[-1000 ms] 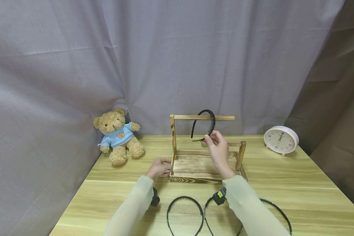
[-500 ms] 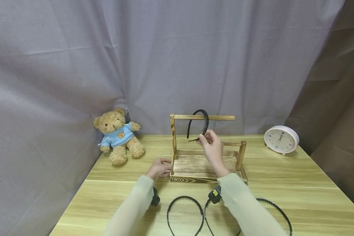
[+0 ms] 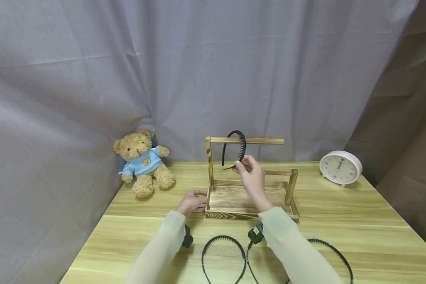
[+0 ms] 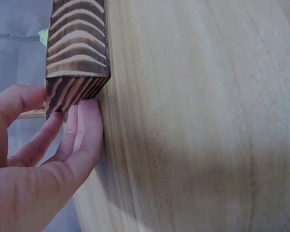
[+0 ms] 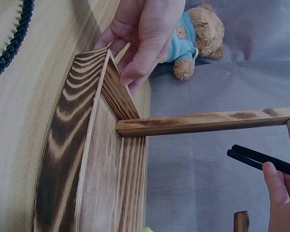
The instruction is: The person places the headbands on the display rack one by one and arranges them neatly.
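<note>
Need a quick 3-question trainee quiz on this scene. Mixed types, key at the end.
1. Which hand pinches the raised black hairband?
2. True or false: the left hand is gripping the teddy bear.
3. In the head view, what stands to the right of the wooden stand?
A) a lamp
B) a round clock
C) a mug

Key:
1. The right hand.
2. False: its fingers touch the wooden stand's left end.
3. B.
</note>
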The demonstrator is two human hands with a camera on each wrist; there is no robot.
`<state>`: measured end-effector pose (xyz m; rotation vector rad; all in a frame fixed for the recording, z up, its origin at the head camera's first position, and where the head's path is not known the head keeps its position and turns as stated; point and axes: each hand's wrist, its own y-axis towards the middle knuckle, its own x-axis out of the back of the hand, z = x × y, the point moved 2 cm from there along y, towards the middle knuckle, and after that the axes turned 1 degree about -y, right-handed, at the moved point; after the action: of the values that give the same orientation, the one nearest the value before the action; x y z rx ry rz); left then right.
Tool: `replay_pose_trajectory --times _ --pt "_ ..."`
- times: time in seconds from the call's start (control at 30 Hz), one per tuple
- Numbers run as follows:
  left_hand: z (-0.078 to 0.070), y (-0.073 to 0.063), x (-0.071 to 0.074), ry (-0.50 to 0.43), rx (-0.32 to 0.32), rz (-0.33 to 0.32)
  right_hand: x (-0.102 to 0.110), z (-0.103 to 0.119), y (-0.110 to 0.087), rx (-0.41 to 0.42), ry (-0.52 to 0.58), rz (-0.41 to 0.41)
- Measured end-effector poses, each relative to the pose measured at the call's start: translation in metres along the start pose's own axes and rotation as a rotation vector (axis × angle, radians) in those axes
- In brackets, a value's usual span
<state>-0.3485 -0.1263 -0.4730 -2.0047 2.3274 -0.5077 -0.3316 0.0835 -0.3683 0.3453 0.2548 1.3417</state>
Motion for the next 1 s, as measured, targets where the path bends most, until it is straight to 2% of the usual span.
replay_pose_trajectory --times 0.37,0.7,0.9,1.0 --pt "-0.001 0.000 0.000 -0.008 -0.003 0.000 -0.012 0.001 -0.001 0.022 -0.047 0.019" --pt "0.001 0.002 0.001 -0.014 -0.007 0.005 -0.022 0.001 -0.002 0.006 -0.074 0.045" --pt "0.005 0.005 0.002 -0.014 -0.035 0.017 -0.026 -0.001 -0.004 0.014 -0.122 0.058" --pt "0.004 0.004 0.002 -0.021 -0.030 0.021 -0.028 -0.002 -0.004 0.010 -0.150 0.065"
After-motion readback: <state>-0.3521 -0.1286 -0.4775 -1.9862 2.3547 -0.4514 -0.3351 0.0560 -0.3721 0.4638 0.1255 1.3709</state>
